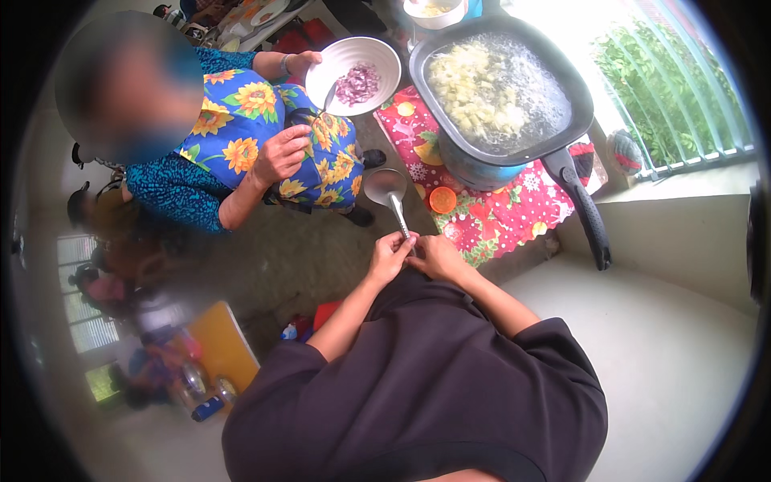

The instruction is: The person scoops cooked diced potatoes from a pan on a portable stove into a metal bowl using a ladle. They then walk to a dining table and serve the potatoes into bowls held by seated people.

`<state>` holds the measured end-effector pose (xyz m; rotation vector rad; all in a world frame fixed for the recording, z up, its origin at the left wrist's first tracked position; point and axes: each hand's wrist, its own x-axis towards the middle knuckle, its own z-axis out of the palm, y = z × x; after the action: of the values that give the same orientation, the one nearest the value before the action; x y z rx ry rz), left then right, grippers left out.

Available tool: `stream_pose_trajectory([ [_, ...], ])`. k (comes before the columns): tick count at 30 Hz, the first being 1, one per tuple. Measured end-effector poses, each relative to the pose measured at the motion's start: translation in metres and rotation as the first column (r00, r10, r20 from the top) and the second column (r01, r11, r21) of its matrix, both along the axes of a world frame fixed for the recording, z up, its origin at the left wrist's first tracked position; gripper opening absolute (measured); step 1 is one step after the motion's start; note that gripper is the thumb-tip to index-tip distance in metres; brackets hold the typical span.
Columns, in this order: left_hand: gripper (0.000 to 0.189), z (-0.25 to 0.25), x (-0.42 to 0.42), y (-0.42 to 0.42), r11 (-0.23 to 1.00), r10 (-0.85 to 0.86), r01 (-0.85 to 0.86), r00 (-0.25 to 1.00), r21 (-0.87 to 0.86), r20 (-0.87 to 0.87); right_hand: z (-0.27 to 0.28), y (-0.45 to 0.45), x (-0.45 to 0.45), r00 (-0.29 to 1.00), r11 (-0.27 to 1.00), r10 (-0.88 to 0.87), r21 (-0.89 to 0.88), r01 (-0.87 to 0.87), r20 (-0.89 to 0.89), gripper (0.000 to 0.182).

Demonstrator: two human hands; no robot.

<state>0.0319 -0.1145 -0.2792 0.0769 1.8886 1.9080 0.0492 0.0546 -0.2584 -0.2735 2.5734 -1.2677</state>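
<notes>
In front of my waist, my left hand (390,258) grips the handle of a metal ladle (385,185), its round bowl pointing away from me. My right hand (443,258) has its fingers curled at the lower end of the same handle, partly hiding it. Beyond the ladle, to the right, a dark square pan (501,158) with a long black handle holds pale diced pieces (467,90) in bubbling liquid. Across from me, a person in a sunflower apron (241,102) holds a white bowl (385,54) of chopped purple onion (358,84) and a spoon (329,99).
The pan sits on a blue stove or pot (482,175) over a red patterned cloth (482,220). An orange cup (443,200) stands near the cloth's edge. A barred window (674,90) is on the right. Another white bowl (435,18) stands behind the pan. People and a yellow table (223,343) are at left.
</notes>
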Motion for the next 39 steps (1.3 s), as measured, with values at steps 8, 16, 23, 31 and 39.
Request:
stream_pose_trajectory([
  [8,0.026,-0.019,0.003,-0.039,0.995,-0.038,0.045,0.995,0.089,-0.089,0.005,-0.045,0.018,0.997,0.998,-0.032,-0.051,0.029,-0.071,0.028],
  [16,0.022,-0.037,0.006,-0.053,0.939,0.052,-0.024,0.996,0.344,-0.071,0.005,-0.059,0.034,0.986,0.989,-0.116,-0.082,0.127,0.123,0.028],
  [23,0.021,-0.054,0.006,-0.063,0.92,0.124,-0.096,0.991,0.38,-0.05,-0.024,-0.067,0.059,0.972,0.972,-0.199,-0.103,0.212,0.127,0.027],
  [31,0.026,-0.031,0.015,-0.089,0.948,0.149,-0.101,0.978,0.302,-0.143,-0.022,-0.076,0.049,0.978,0.981,-0.153,-0.097,0.167,0.141,0.029],
  [39,0.031,0.065,0.037,-0.103,0.947,0.142,-0.285,0.781,-0.145,-0.609,0.0,-0.064,0.032,0.999,0.998,0.032,-0.053,-0.03,0.043,0.034],
])
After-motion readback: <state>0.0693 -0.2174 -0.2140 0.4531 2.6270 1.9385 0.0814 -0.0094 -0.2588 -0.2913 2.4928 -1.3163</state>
